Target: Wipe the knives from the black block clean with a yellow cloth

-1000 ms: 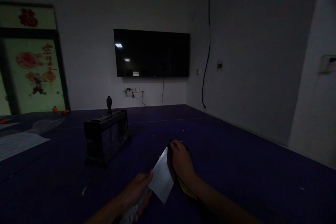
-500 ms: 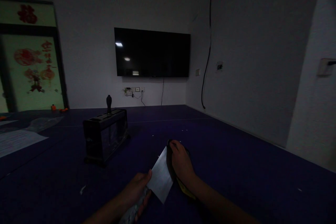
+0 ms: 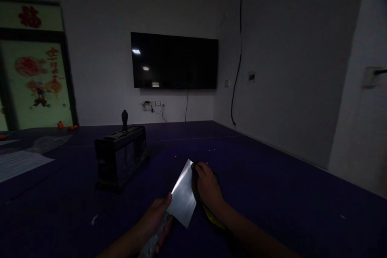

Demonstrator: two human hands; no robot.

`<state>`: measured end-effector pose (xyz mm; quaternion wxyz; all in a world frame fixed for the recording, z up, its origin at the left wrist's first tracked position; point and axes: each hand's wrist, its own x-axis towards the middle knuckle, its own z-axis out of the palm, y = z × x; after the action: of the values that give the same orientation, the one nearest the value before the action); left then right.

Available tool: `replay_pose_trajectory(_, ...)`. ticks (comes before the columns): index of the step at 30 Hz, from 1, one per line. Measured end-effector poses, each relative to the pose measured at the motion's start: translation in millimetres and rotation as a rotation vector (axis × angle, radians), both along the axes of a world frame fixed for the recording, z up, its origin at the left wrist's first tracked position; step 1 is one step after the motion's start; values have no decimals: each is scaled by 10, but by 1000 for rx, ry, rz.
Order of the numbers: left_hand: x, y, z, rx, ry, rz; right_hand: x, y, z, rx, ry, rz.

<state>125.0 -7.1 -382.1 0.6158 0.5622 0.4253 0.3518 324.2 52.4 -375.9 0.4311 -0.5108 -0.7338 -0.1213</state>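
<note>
My left hand (image 3: 155,213) is closed round the grey, mottled handle (image 3: 152,242) of a cleaver (image 3: 183,197). Its broad, shiny blade points up and away, with my thumb resting by the blade's base. Close to the blade's right edge, my right hand (image 3: 208,185) is closed on a dark, cloth-like piece with a yellow edge (image 3: 213,217); most of this piece is hidden behind the hand, and its exact kind is unclear. To the left stands a black knife block (image 3: 121,157) with glassy sides and one black handle (image 3: 124,121) rising from its top.
The dark blue table (image 3: 272,193) carries small white scraps (image 3: 94,219). Printed paper (image 3: 24,165) and clear plastic (image 3: 50,143) lie at the left, with small orange items (image 3: 71,127) behind. A television (image 3: 175,62) and a hanging cable (image 3: 237,72) are on the walls.
The blade has slid slightly up and left past my right hand's fingertips and now catches a bright reflection. My left hand has shifted a little left; my right hand has barely moved.
</note>
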Motion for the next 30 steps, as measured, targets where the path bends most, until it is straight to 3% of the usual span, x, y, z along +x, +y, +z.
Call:
replay_pose_trajectory(10,-12,63,-83,-44,-91,14,4,41,-49,1,3,27)
replay_pose_trajectory(20,26,3,66,-28,-79,107,-30,7,-58,-38,27,101)
replay_pose_trajectory(30,13,21,80,-77,-116,65,-54,9,-100,-84,-23,162)
